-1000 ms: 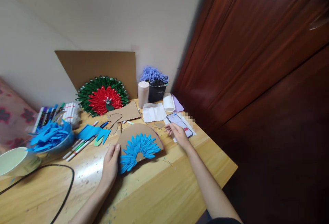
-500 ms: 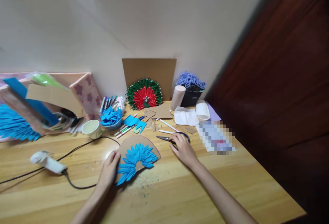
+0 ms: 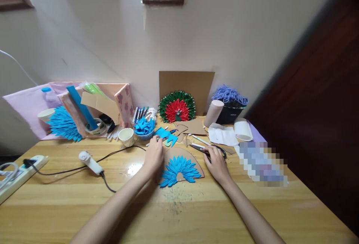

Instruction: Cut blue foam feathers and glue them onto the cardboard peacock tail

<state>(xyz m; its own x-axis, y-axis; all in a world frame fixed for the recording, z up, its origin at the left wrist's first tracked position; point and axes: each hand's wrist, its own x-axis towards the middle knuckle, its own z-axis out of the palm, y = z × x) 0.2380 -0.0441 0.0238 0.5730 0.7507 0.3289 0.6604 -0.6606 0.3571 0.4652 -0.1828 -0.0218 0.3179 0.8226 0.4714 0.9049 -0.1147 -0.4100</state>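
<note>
A half-round cardboard fan point(image 3: 193, 158) fringed with blue paper petals point(image 3: 179, 169) lies flat near the middle of the wooden tabletop point(image 3: 196, 214), framed by a person's two bare hands. The left hand point(image 3: 154, 158) rests at the fan's 9 o'clock edge, fingers loosely extended and stretched up toward a scatter of blue paper cut-outs point(image 3: 165, 133); whether it grips anything cannot be told. The right hand point(image 3: 215, 163) sits at the fan's 3 o'clock side, fingers curled over the black-handled scissors point(image 3: 209, 150), which lie on the tabletop with blades pointing toward 10 o'clock. White markers point(image 3: 200, 139) lie just beyond the scissors.

At 12 o'clock from the fan, a finished red-and-green paper fan point(image 3: 177, 106) leans against a cardboard sheet point(image 3: 186, 83) propped on the wall. At 11 o'clock stand a bowl of blue paper petals point(image 3: 143, 128), a small cream cup point(image 3: 126, 136) and a bundle of markers point(image 3: 142, 112). A white glue gun point(image 3: 90, 162) lies at 9 o'clock, its black cord looping across the wood toward a power strip point(image 3: 19, 169) at the far left edge. At 1 o'clock are a pale roll point(image 3: 213, 113), a black pot topped with purple yarn point(image 3: 230, 96) and a folded white tissue point(image 3: 223, 135).
</note>
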